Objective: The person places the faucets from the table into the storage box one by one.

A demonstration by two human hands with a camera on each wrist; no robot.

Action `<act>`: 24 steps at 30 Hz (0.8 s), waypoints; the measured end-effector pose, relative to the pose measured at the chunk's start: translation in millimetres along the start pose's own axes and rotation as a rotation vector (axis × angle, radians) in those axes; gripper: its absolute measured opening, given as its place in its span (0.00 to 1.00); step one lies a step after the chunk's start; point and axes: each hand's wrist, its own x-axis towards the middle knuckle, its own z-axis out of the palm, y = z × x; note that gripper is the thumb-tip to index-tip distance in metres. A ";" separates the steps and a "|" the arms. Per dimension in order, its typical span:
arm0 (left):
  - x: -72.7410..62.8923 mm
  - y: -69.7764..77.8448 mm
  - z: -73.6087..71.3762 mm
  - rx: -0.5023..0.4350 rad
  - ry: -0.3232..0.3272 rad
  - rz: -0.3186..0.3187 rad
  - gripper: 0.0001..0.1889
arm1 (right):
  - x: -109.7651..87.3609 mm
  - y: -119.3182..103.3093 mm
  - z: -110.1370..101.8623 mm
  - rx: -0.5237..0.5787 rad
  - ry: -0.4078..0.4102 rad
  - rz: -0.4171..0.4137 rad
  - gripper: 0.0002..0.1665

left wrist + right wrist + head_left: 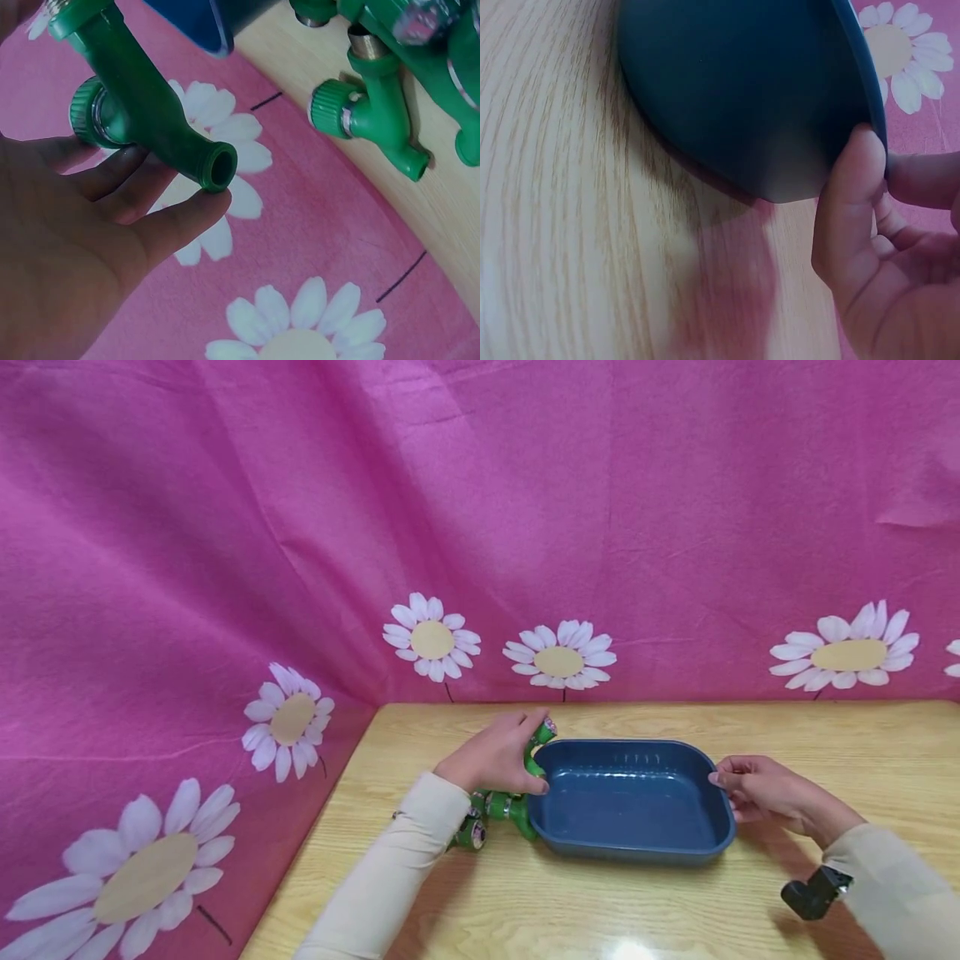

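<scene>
My left hand (495, 756) grips a green tap (139, 105) at the left end of a dark blue rectangular tray (626, 814). In the left wrist view, the tap's open spout points away from the palm, with a fingertip right at its mouth. More green taps (375, 105) lie on the table below that hand, just left of the tray; the forearm hides part of them in the head view. At the tray's right end, my right hand (772, 793) pinches the rim between thumb (859, 169) and fingers. Nothing lies inside the tray.
A light wooden table (585, 910) bears everything. Pink cloth (675, 527) printed with white daisies hangs along its back and left edges. A small black device (813, 893) is strapped at the right wrist.
</scene>
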 end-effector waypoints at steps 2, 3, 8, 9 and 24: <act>0.5 2.1 1.3 0.012 -0.007 0.008 0.55 | 0.7 -0.7 0.1 0.001 -0.002 0.005 0.08; 0.6 3.5 1.5 0.017 -0.010 0.009 0.55 | 1.0 -1.0 0.1 0.001 -0.003 0.006 0.08; 1.8 11.0 1.0 0.021 -0.019 0.014 0.55 | 1.8 -2.8 -1.3 0.008 -0.016 -0.001 0.08; 2.0 12.3 0.8 0.016 -0.023 0.012 0.54 | 2.1 -3.0 -1.7 0.012 -0.017 -0.002 0.08; 13.1 26.7 11.2 -0.006 -0.047 0.027 0.55 | -0.7 1.4 0.1 0.012 -0.016 0.002 0.08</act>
